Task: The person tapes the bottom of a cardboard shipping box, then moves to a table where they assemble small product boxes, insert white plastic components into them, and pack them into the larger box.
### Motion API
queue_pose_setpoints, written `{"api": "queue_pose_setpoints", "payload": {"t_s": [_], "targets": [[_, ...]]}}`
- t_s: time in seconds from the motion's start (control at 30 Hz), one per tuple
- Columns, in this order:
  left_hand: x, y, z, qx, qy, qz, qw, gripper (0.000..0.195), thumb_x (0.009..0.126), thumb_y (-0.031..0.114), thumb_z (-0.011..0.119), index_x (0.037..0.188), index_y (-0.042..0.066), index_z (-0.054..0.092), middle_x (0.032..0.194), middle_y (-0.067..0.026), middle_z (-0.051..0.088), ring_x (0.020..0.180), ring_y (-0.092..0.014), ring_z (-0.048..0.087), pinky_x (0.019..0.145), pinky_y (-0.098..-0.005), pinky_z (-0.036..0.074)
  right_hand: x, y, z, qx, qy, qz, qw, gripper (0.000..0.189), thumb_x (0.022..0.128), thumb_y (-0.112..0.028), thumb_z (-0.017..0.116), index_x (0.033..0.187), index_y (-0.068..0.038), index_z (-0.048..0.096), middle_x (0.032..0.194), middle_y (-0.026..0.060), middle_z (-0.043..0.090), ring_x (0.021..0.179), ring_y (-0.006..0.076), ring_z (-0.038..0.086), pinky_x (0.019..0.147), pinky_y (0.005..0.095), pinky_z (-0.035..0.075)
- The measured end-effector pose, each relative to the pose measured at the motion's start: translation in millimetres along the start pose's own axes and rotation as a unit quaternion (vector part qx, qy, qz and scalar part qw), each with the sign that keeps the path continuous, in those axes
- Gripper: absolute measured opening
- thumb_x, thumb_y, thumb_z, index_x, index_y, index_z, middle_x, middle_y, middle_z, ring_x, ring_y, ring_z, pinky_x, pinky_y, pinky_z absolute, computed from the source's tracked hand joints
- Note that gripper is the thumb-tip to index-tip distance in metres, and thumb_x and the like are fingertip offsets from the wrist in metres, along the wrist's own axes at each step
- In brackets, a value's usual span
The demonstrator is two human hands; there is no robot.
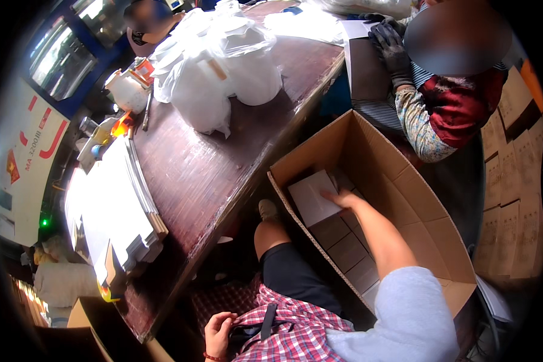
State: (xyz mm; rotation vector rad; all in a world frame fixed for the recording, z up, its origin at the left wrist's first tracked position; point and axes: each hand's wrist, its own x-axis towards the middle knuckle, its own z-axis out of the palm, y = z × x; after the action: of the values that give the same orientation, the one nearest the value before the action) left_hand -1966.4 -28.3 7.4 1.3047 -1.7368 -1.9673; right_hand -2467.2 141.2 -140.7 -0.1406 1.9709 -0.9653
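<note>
A large open cardboard carton (pixel 416 199) stands beside the table, to the right of my legs. My right hand (pixel 341 199) reaches down into it and is closed on the right edge of a white box (pixel 313 197) near the carton's far left corner. Several similar small boxes (pixel 346 254) lie in rows at the carton's bottom, partly in shadow. Low in the view, my left hand (pixel 219 329) rests at my lap by the red checked cloth (pixel 298 312), its fingers curled; whether they grip the cloth cannot be told.
The wooden table (pixel 194 181) bears white plastic bags (pixel 217 68), stacked flat white card (pixel 113 208) and a white jug (pixel 126 90). A gloved co-worker (pixel 427 108) sits beyond the carton, another person (pixel 149 36) across the table. Brown cartons (pixel 509 199) are stacked at right.
</note>
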Motion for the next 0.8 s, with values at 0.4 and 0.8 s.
{"api": "queue_pose_setpoints", "payload": {"t_s": [0.4, 0.8], "targets": [[69.9, 27.7, 44.2, -0.063, -0.102, -0.092, 0.988, 0.014, 0.093, 0.004, 0.055, 0.106, -0.001, 0.059, 0.1, -0.0123, 0.067, 0.085, -0.017, 0.066, 0.074, -0.0251, 0.054, -3.2, 15.2, 90.3, 0.347, 0.075, 0.032, 0.934, 0.077, 0.084, -0.065, 0.054, 0.123, 0.002, 0.047, 0.087, 0.0212, 0.065, 0.073, 0.0273, 0.066, 0.061, 0.0365, 0.054], [50.6, 2.5, 16.4, -0.123, -0.12, -0.052, 0.984, 0.018, 0.094, 0.009, 0.056, 0.11, 0.001, 0.059, 0.103, -0.0079, 0.065, 0.092, -0.014, 0.063, 0.079, -0.0257, 0.052, 19.0, 46.9, 100.3, 0.387, -0.028, 0.017, 0.921, 0.065, 0.094, -0.054, 0.046, 0.125, 0.002, 0.049, 0.107, 0.0192, 0.062, 0.093, 0.0301, 0.063, 0.08, 0.0425, 0.052]]}}
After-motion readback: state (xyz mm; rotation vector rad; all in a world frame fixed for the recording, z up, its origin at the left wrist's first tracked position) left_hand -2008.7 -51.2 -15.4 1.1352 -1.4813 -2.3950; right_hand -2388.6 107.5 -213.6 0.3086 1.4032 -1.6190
